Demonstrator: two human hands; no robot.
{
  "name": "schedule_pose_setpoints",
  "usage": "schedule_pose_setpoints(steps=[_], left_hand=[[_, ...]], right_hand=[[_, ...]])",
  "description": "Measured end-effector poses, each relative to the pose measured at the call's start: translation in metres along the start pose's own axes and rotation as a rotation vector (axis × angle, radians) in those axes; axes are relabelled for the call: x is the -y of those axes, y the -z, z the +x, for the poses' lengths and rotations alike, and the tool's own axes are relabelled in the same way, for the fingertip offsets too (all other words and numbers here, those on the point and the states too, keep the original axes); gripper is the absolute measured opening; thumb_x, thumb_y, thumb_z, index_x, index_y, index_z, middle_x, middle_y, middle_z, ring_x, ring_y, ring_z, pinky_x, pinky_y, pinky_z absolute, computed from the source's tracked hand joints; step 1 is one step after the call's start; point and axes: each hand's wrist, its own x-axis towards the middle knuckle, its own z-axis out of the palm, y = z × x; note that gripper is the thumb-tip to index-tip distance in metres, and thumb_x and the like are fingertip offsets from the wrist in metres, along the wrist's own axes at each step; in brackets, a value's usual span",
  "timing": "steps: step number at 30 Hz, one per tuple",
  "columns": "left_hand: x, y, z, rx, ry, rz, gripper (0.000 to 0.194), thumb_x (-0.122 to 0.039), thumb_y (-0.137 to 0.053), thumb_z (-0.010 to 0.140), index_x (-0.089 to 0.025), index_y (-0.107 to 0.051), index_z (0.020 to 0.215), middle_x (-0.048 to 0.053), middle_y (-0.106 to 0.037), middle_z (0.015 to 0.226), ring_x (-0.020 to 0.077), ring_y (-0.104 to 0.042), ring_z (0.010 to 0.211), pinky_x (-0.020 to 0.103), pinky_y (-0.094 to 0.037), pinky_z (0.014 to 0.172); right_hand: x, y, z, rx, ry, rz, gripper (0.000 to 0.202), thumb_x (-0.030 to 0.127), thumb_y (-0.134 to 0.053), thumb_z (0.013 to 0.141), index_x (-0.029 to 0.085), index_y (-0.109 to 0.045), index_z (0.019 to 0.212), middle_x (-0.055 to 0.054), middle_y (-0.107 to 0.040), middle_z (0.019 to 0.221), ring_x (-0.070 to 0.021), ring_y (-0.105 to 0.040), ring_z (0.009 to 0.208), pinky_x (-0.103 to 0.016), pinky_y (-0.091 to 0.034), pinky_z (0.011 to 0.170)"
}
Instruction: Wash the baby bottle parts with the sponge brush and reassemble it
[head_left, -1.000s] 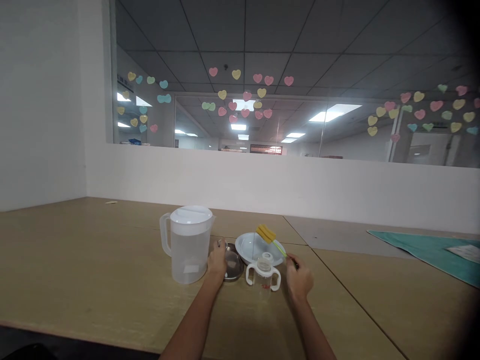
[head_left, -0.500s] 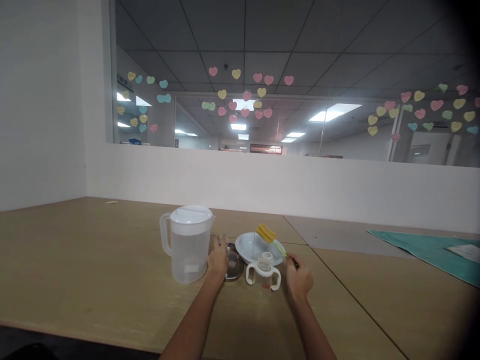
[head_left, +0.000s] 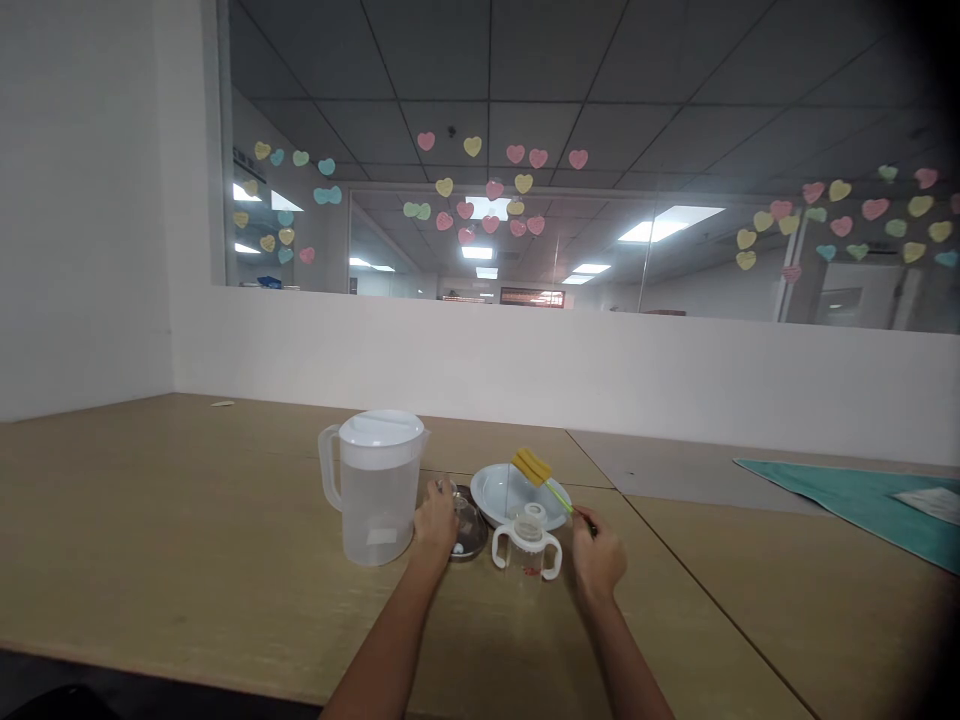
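My right hand (head_left: 598, 558) is closed on the handle of a yellow sponge brush (head_left: 532, 467), whose head is over the light blue bowl (head_left: 491, 492). My left hand (head_left: 437, 522) is closed over the left side of a dark metal dish (head_left: 472, 535), with its fingers round a small clear item that is hard to make out. Between my hands stands a clear bottle (head_left: 527, 560) with a white collar and two white handles. Just behind it, a small white ring (head_left: 535, 511) shows at the bowl's near edge.
A lidded clear pitcher (head_left: 381, 490) stands close to the left of my left hand. On the right side of the wooden table (head_left: 225, 560) lies a green cloth (head_left: 847, 500) with a white paper on it. A wall with a window rises behind.
The fingers of my left hand have shifted slightly over the metal dish, and a clear piece now shows beside them. My right hand and the brush stay nearly still.
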Motion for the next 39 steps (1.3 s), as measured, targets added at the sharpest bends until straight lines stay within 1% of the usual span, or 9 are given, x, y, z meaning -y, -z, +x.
schedule_pose_setpoints(steps=[8,12,17,21,23,25,29,34,39], left_hand=[[-0.001,0.000,0.000,0.021,-0.008,-0.002,0.033,-0.016,-0.050,0.083,-0.012,-0.053,0.116,0.017,-0.059,0.112,0.0248,-0.057,0.105,0.032,-0.047,0.084],[0.000,0.000,0.000,-0.007,-0.017,-0.001,0.035,-0.012,-0.050,0.081,-0.011,-0.053,0.116,0.017,-0.054,0.120,0.0242,-0.054,0.110,0.030,-0.046,0.086],[0.001,0.008,-0.001,-0.073,-0.035,-0.018,0.051,-0.007,-0.050,0.078,-0.015,-0.045,0.129,0.015,-0.043,0.136,0.0241,-0.046,0.120,0.031,-0.041,0.096],[-0.010,0.023,0.002,-0.212,-0.154,-0.248,0.046,-0.010,-0.040,0.084,-0.019,-0.048,0.129,0.009,-0.048,0.133,0.0210,-0.043,0.123,0.033,-0.033,0.105],[-0.022,0.027,0.008,-0.125,-0.253,-0.405,0.041,-0.012,-0.038,0.087,-0.019,-0.053,0.124,0.008,-0.054,0.128,0.0192,-0.047,0.120,0.032,-0.034,0.105],[-0.036,0.026,0.015,0.031,-0.367,-0.487,0.036,-0.015,-0.040,0.087,-0.019,-0.058,0.118,0.006,-0.059,0.122,0.0173,-0.052,0.115,0.029,-0.037,0.103],[-0.057,0.016,0.028,0.255,-0.530,-0.472,0.025,-0.020,-0.056,0.079,-0.021,-0.068,0.102,0.002,-0.068,0.110,0.0178,-0.061,0.101,0.026,-0.046,0.091],[-0.070,0.012,0.039,0.437,-0.582,-0.374,0.027,-0.020,-0.065,0.076,-0.021,-0.067,0.103,0.005,-0.068,0.106,0.0228,-0.062,0.097,0.033,-0.049,0.087],[-0.082,0.015,0.044,0.548,-0.578,-0.270,0.030,-0.033,-0.056,0.089,-0.017,-0.056,0.114,0.008,-0.058,0.115,0.0200,-0.059,0.099,0.040,-0.051,0.084]], right_hand=[[0.000,0.000,0.000,0.013,-0.008,0.018,0.038,0.038,-0.044,0.076,0.020,-0.074,0.093,-0.012,-0.072,0.091,-0.0268,-0.061,0.081,-0.032,-0.038,0.069],[0.000,0.000,0.000,0.008,-0.005,0.008,0.038,0.038,-0.044,0.077,0.020,-0.074,0.093,-0.012,-0.072,0.090,-0.0267,-0.061,0.079,-0.032,-0.038,0.067],[0.001,0.001,-0.001,0.002,-0.010,-0.008,0.038,0.039,-0.045,0.077,0.021,-0.074,0.092,-0.012,-0.072,0.086,-0.0260,-0.061,0.075,-0.032,-0.038,0.066],[0.004,0.003,-0.002,-0.008,0.005,0.002,0.037,0.037,-0.044,0.076,0.020,-0.074,0.091,-0.011,-0.072,0.087,-0.0257,-0.061,0.076,-0.032,-0.039,0.067],[0.006,0.003,-0.002,0.000,0.000,0.007,0.036,0.036,-0.044,0.076,0.021,-0.074,0.090,-0.010,-0.073,0.087,-0.0255,-0.062,0.077,-0.032,-0.039,0.068],[0.006,0.003,-0.002,0.001,-0.020,0.017,0.036,0.036,-0.044,0.076,0.022,-0.074,0.090,-0.010,-0.073,0.088,-0.0258,-0.062,0.078,-0.032,-0.039,0.068],[0.002,0.001,0.001,-0.005,-0.070,0.078,0.037,0.038,-0.044,0.076,0.022,-0.073,0.091,-0.010,-0.072,0.091,-0.0262,-0.062,0.079,-0.031,-0.039,0.064],[0.001,0.000,0.003,-0.005,-0.116,0.114,0.038,0.039,-0.044,0.074,0.021,-0.074,0.090,-0.011,-0.072,0.088,-0.0263,-0.062,0.075,-0.030,-0.039,0.060],[0.003,0.001,0.003,-0.012,-0.117,0.121,0.038,0.039,-0.045,0.073,0.022,-0.074,0.089,-0.011,-0.073,0.087,-0.0259,-0.062,0.075,-0.029,-0.038,0.058]])
